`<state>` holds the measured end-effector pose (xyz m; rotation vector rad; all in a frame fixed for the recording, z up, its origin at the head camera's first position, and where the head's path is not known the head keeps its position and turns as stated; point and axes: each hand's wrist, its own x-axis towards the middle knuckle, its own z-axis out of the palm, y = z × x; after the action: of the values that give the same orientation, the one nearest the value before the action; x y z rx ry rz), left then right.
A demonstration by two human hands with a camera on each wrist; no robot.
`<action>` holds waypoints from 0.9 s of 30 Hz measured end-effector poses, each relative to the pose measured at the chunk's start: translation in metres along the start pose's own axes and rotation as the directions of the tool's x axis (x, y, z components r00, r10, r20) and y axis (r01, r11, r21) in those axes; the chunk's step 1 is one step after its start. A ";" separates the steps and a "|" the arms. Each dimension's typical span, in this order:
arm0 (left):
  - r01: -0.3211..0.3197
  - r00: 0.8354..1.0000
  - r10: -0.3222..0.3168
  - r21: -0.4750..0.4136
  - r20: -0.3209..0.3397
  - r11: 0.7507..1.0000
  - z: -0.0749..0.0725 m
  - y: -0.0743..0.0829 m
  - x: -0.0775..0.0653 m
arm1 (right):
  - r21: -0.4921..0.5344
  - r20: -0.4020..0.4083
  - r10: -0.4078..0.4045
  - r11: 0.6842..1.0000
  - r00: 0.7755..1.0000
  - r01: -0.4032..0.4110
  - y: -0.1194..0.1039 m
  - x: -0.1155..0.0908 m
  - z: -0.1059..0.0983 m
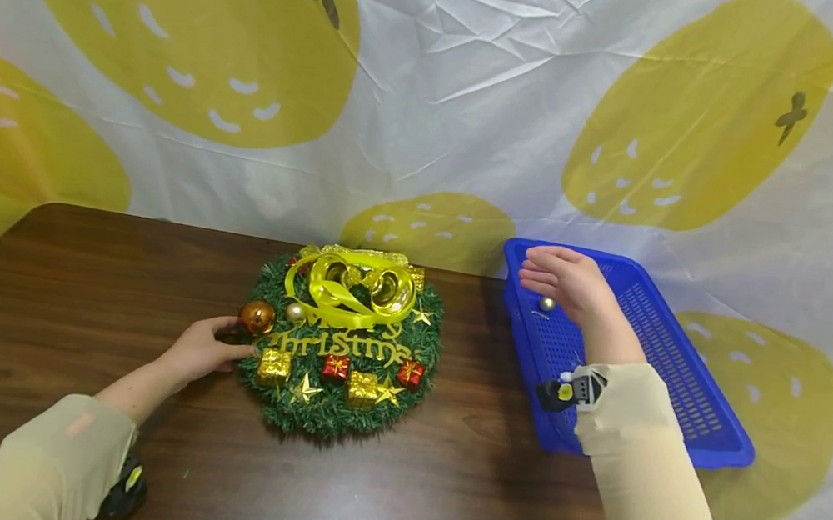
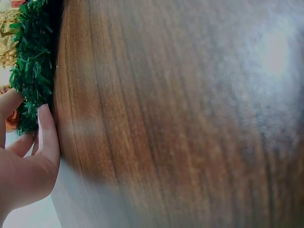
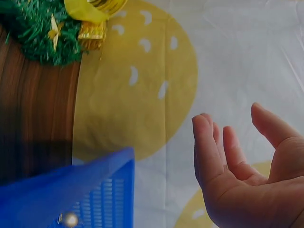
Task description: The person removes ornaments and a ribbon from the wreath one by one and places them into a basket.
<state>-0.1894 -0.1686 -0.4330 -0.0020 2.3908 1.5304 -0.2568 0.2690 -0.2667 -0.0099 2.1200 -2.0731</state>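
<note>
A green Christmas wreath [image 1: 329,421] lies on the table, decorated with gold lettering, stars and small gift boxes. Across its upper part sits a shiny yellow ribbon bow [image 1: 351,318]. My left hand [image 1: 200,352] grips the wreath's left edge, close to a copper-coloured ball ornament [image 1: 257,317]. In the left wrist view, thumb and fingers close around the green tinsel [image 2: 35,57]. Over the far left part of a blue plastic basket [image 1: 528,354], my right hand [image 1: 568,283] is raised with nothing in it. Its fingers look relaxed in the right wrist view.
Inside the basket is a small pale-gold ball [image 1: 546,303] with a few thin bits near it. The brown wooden table [image 1: 98,280] meets a white fabric backdrop [image 1: 473,64] with large yellow fruit shapes. The basket stands at the table's right side.
</note>
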 end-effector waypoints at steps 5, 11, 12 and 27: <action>0.003 1.000 -0.003 -0.004 0.001 1.000 0.000 -0.001 0.000 | -0.034 -0.031 -0.006 0.999 1.000 0.005 -0.002 0.002 0.016; 0.001 1.000 -0.001 -0.003 0.003 1.000 -0.001 -0.001 0.000 | -0.043 -0.036 -0.011 0.999 0.999 0.010 -0.001 0.007 0.032; 0.001 1.000 -0.001 -0.001 0.002 1.000 -0.001 -0.002 0.000 | -0.048 -0.036 -0.015 0.999 0.999 0.013 0.000 0.008 0.035; -0.002 1.000 0.002 -0.001 0.002 1.000 -0.001 0.000 0.000 | -0.065 -0.040 -0.036 0.997 0.999 0.034 0.006 0.018 0.086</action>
<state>-0.1899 -0.1693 -0.4333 0.0017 2.3892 1.5315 -0.2628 0.1816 -0.2756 -0.0129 2.2255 -2.0409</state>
